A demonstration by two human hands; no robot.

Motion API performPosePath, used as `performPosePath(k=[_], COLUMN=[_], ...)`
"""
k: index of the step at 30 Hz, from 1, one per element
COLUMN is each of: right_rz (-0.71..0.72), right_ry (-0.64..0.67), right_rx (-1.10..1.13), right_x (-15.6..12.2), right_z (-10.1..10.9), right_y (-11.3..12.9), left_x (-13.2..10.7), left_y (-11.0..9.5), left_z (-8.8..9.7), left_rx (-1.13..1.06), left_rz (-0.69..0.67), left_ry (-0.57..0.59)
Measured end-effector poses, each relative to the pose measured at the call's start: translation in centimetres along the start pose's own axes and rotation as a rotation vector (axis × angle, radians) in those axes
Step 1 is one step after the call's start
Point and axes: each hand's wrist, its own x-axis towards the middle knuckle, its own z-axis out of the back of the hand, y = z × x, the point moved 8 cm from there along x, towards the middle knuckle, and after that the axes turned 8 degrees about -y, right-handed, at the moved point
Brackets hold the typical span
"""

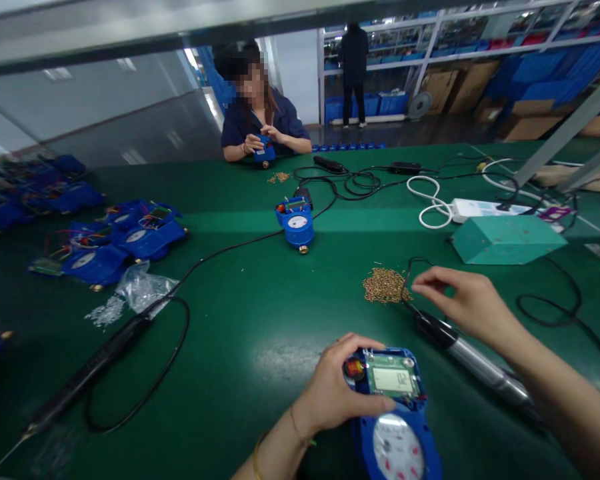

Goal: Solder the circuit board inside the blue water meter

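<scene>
My left hand is wrapped round the top of a blue water meter at the near edge; the meter shows a small LCD screen above and a round dial below. My right hand hovers to the right of a heap of small brass screws, its thumb and forefinger pinched together; what they hold is too small to make out. An electric screwdriver with a black cord lies on the mat beneath my right hand.
A second screwdriver and cord lie at left near a plastic bag and several blue meters. Another meter stands mid-table. A green box, power strip, cables. A seated person works opposite.
</scene>
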Motion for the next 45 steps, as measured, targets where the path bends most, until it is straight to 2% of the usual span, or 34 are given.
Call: performPosePath(k=[3,7,9,12,15,17,20,24,26,28,31,34,41,45], right_rz=[0.008,0.080,0.101,0.110,0.105,0.095,0.079,0.066,0.028,-0.103,-0.365,-0.545,-0.646,-0.615], right_ry=[0.150,0.382,0.465,0.529,0.525,0.486,0.383,0.262,0.223,0.186,0.194,0.297,0.650,0.845], right_rx=[-0.066,-0.176,-0.224,-0.263,-0.263,-0.246,-0.183,-0.045,0.131,0.293,0.471,0.620,0.795,0.863], right_x=[4.6,7.7,8.0,8.0,7.9,7.8,6.8,2.9,0.7,-1.0,-2.5,-2.9,-1.9,-1.6], right_z=[-4.7,-10.9,-12.8,-14.2,-14.1,-12.9,-9.1,-3.4,-1.5,-0.6,-1.1,-2.8,-6.1,-7.5], right_y=[-3.0,-3.7,-3.7,-3.7,-3.3,-2.6,-1.0,1.4,2.1,1.9,0.7,0.2,2.1,4.0], left_x=[0.0,-0.1,-0.2,-0.1,0.0,0.1,0.1,0.2,0.2,0.2,0.2,0.1,-0.1,-0.1], left_y=[0.2,0.0,-0.3,-0.7,-0.8,-0.7,-0.5,-0.4,-0.5,-0.7,-0.8,-0.9,-0.4,0.0], left_z=[0.1,0.1,0.1,0.0,-0.1,-0.1,-0.3,-0.4,-0.4,-0.3,-0.1,-0.1,-0.5,-0.4], left_rx=[-0.003,0.026,0.034,0.023,0.032,0.030,0.001,-0.016,-0.020,-0.013,0.018,0.013,0.003,-0.038], left_rz=[0.006,-0.009,-0.021,-0.038,-0.054,-0.057,-0.051,-0.056,-0.069,-0.097,-0.138,-0.137,0.000,0.057], left_ry=[-0.013,-0.012,-0.014,-0.004,0.016,0.022,0.033,0.036,0.033,0.021,-0.009,-0.002,0.042,0.027])
